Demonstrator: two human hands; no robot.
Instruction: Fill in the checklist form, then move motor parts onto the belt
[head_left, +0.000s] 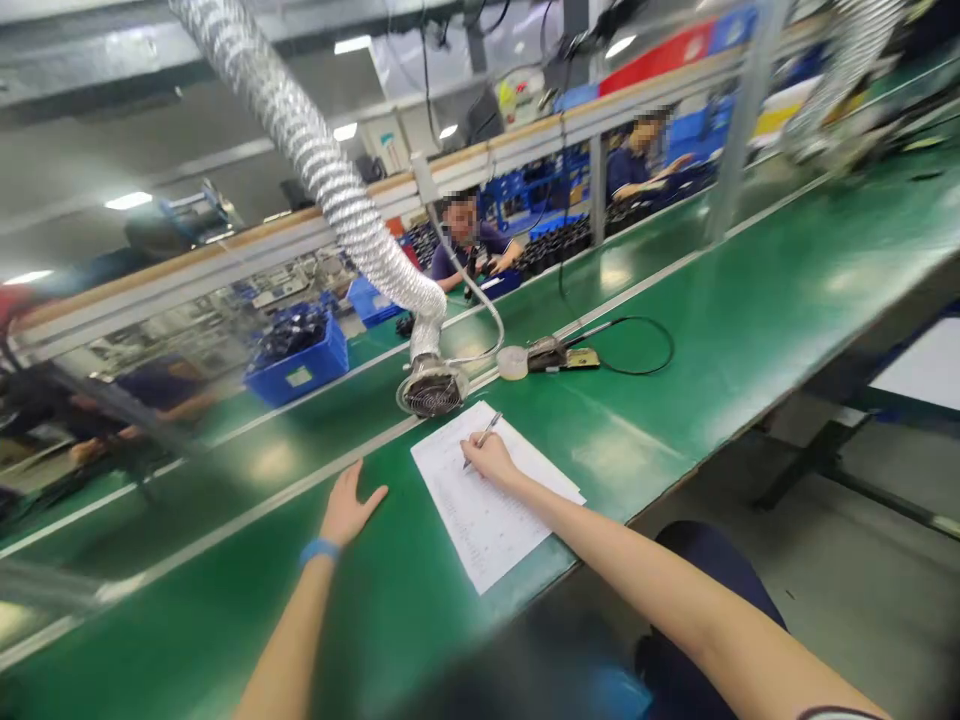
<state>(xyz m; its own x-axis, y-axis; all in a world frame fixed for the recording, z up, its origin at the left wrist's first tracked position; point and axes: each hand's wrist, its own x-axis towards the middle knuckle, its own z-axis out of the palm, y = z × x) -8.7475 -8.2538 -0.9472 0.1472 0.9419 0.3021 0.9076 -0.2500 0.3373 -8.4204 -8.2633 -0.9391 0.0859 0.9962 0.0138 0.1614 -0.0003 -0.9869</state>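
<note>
My right hand is closed around a pen, its tip down on the upper part of a paper sheet. The sheet carries small printed or written lines, too blurred to read, and another sheet edge shows beneath it. To the left of the paper, my left hand lies on the green bench with thumb and fingers apart, holding nothing. A blue band circles my left wrist.
Behind the paper stands a round fan-like vent on a silver flexible duct. A clear round container and a yellow-black device with a looped cable sit right of it. Blue bins and two people are across the bench.
</note>
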